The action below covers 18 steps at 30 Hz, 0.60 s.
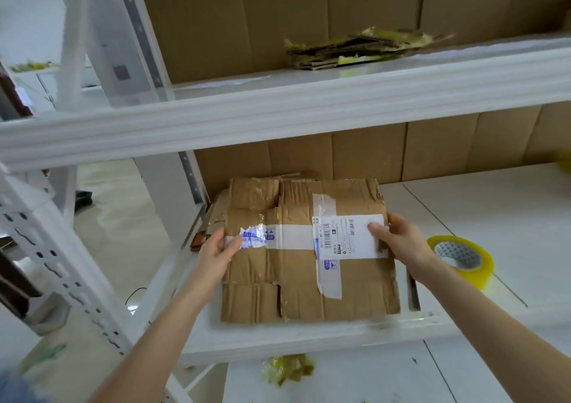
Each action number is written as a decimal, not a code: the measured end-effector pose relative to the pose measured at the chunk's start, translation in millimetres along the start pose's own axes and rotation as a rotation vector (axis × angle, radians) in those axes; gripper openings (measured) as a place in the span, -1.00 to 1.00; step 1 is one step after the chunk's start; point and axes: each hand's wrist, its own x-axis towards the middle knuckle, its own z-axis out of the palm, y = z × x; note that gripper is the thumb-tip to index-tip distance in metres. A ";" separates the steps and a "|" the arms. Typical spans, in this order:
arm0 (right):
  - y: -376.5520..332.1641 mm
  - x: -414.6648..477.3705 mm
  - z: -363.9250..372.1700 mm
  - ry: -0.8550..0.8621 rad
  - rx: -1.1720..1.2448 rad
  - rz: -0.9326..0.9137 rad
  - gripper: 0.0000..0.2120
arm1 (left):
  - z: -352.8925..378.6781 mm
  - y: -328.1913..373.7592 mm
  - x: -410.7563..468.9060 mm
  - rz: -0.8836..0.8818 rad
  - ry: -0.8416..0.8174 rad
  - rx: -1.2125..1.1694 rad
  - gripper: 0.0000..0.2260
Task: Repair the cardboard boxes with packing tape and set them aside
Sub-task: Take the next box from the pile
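Brown cardboard, corrugated, much creased: one flattened brown cardboard box [296,266], lying flat at the near left of the white metal shelf [494,217], its near edge close to the shelf lip.

Surface: old white tape strips crossing the top, a torn blue-printed patch at left, a white rectangular shipping label [349,235] at right. Flap seams gape along the middle and at the near edge.

Handling, as judged: light; limp along the worn folds, so likely to sag or hinge if lifted from one side only. The taped bands look slick, the bare board less so. Tears at the far right corner suggest it will rip further if pulled hard. Best taken at two opposite edges, on bare board beside the folds, and kept level.

Grip, left hand [216,254]: at the box's left edge, thumb lying on top over the white tape strip, fingers round the edge and mostly hidden; pinching the board.

Grip, right hand [401,241]: at the right edge, thumb pressed on the label, fingers curled over the edge; likewise pinching.

Also present: yellowish roll of clear packing tape [477,274], lying flat on the shelf just right of the right hand, untouched.
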 end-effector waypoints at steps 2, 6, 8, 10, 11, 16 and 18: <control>-5.4 1.2 1.2 -0.069 -0.054 0.048 -0.78 | -10.6 7.8 5.8 -0.066 -0.013 0.023 -0.40; -10.7 6.1 2.8 -0.096 -0.035 0.172 -0.53 | -26.4 26.8 10.0 -0.089 -0.140 -0.071 -0.54; -14.5 7.2 3.0 -0.149 0.080 0.274 -0.53 | -32.1 32.9 10.5 -0.127 -0.181 -0.211 -0.76; -19.1 7.3 2.0 -0.214 0.130 0.340 -0.69 | -36.1 31.7 12.6 -0.097 -0.182 -0.279 -0.75; -19.2 9.3 0.2 -0.212 0.185 0.379 -0.72 | -36.9 29.9 14.0 -0.115 -0.172 -0.302 -0.73; -21.9 1.7 2.2 -0.214 0.477 0.572 -0.53 | -30.4 10.8 19.4 -0.151 0.022 -0.037 -0.74; -15.8 -0.9 5.8 -0.194 0.471 0.573 -0.35 | -24.4 -4.2 17.0 -0.067 0.052 0.094 -0.79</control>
